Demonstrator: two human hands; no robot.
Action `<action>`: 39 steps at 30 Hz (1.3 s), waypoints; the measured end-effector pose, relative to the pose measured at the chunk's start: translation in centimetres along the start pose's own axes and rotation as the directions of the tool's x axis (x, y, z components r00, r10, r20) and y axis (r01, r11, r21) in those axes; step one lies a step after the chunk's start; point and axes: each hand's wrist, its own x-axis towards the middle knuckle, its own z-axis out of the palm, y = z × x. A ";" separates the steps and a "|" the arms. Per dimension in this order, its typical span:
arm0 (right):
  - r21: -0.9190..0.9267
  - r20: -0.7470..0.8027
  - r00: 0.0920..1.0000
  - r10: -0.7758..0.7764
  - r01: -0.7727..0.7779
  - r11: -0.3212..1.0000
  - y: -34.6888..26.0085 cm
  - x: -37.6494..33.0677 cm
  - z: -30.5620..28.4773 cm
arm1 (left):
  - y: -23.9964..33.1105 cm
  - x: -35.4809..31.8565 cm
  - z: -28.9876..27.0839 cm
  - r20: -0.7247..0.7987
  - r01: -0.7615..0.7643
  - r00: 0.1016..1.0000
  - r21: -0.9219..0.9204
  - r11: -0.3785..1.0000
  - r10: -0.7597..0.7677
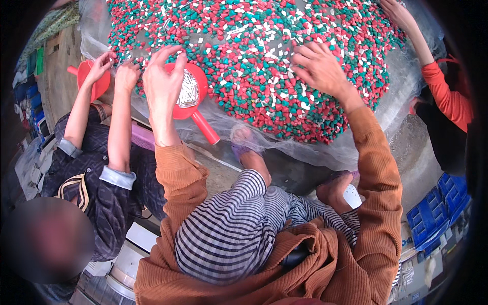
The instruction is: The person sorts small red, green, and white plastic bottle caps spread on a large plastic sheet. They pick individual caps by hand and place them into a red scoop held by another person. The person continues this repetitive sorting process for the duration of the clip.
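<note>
My left hand (161,84) is over the left rim of a red long-handled scoop (201,86). Its fingers are bent, with the thumb held apart from them, and I make out nothing between them. Inside the scoop lie slim white pieces (188,92); its handle points toward me. Over the right part of a wide heap of small red, green and white plastic pieces (264,96), my right hand (319,66) is open, fingers spread and curved downward. Whether its fingertips touch the pieces I cannot tell.
Clear plastic sheeting (351,157) lies under the heap. On my left a co-worker's hands (127,76) are beside another red scoop (101,84). Another person's hand (399,15) reaches in at the far right. Blue crates (429,211) stand at the right.
</note>
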 end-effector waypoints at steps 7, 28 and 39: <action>-0.199 0.053 0.988 0.141 -0.128 0.972 3.1 -6.7 -3.1 | 5.9 0.2 5.1 0.124 -0.183 0.965 -0.305 0.934 0.230; -0.088 -0.498 0.681 0.537 -0.655 0.750 2.4 -2.7 1.6 | 11.0 2.6 16.0 0.106 -0.626 0.762 -0.133 0.769 0.639; 0.065 -0.517 0.669 0.534 -0.591 0.804 1.4 -6.6 -1.0 | 6.8 1.1 7.1 0.337 0.226 0.940 -0.723 0.653 0.049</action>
